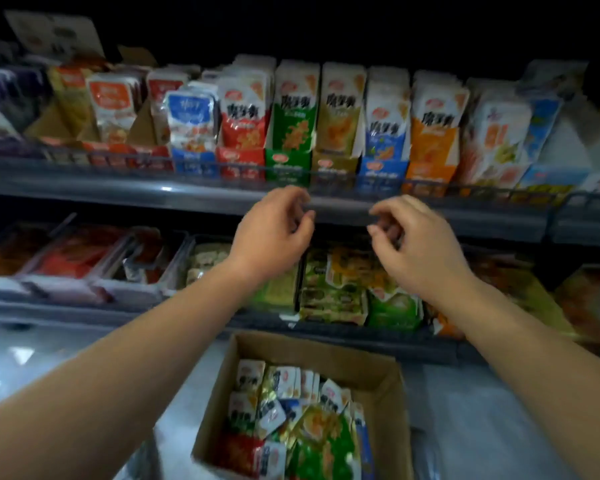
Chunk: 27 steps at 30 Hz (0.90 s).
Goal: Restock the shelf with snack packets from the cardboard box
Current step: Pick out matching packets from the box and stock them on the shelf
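Between loads at the snack aisle: my left hand and right hand hang side by side at the centre of the frame, just in front of the grey shelf edge, and neither carries a packet. The fingers of both are loosely curled, thumb near fingertips, pinching nothing that I can make out.

The cardboard box sits open at the bottom centre, below my forearms, on a pale worktop. It holds a jumble of snack packets in white, green, red and blue.

Across the upper half of the frame, the top shelf's upright rows of red, green, yellow, blue and orange packs look close to full. The trays on the lower shelf, behind my wrists, lie flatter and looser.

By my reading, I am at the gap between placing and fetching. The next move calls for dropping both hands to the box, gathering packets of one colour, and matching them to their row.
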Tool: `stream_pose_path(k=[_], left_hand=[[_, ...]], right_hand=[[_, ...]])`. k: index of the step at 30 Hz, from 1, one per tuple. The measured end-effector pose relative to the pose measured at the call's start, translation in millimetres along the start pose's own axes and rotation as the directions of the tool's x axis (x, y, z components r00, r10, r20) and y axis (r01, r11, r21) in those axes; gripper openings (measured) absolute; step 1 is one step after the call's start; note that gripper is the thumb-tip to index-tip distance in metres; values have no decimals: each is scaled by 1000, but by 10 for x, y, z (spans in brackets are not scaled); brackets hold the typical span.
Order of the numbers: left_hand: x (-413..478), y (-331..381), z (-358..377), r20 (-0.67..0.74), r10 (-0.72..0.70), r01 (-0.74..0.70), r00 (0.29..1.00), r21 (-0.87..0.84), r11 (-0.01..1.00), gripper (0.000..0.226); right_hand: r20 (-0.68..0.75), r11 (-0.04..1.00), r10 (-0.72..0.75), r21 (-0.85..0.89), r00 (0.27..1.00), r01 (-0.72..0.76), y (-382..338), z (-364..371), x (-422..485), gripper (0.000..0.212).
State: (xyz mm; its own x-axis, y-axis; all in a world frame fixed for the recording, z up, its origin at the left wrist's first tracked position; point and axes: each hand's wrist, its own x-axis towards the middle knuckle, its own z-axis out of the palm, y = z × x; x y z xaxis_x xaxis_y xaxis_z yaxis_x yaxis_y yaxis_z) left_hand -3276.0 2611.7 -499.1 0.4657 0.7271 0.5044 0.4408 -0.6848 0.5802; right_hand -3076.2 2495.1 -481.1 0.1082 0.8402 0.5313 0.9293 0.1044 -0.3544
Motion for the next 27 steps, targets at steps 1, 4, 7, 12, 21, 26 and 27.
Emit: stream_pose_path(k=[1,4,7,12,21,26,27], left_hand=[[-211,-187,-20,18,-45,45,999,14,999,19],[-870,-770,-5,88,-214,206,973,88,974,17],[-1497,-1211,91,167,-382,361,909,142,922,22],[-2190,-1562,398,283,-597,577,751,160,801,24],[-2566,-1745,783,336,-662,702,669,4,712,44],[-2634,-1828,843,322,-668,699,671,25,714,48],[-2639,-1838,848,320,-669,699,671,31,715,48]], right_hand=[[45,1000,15,15,999,-15,-35,148,-150,18],[206,997,58,39,977,-68,-54,628,-595,19],[413,978,193,-12,890,-207,-4,1114,-1013,24],[671,927,359,-177,649,-329,318,1853,-1737,29],[721,779,554,-271,417,-566,862,2652,-2690,47],[670,659,671,-341,318,-671,854,2987,-2734,74],[660,635,691,-361,294,-683,838,3045,-2743,82]])
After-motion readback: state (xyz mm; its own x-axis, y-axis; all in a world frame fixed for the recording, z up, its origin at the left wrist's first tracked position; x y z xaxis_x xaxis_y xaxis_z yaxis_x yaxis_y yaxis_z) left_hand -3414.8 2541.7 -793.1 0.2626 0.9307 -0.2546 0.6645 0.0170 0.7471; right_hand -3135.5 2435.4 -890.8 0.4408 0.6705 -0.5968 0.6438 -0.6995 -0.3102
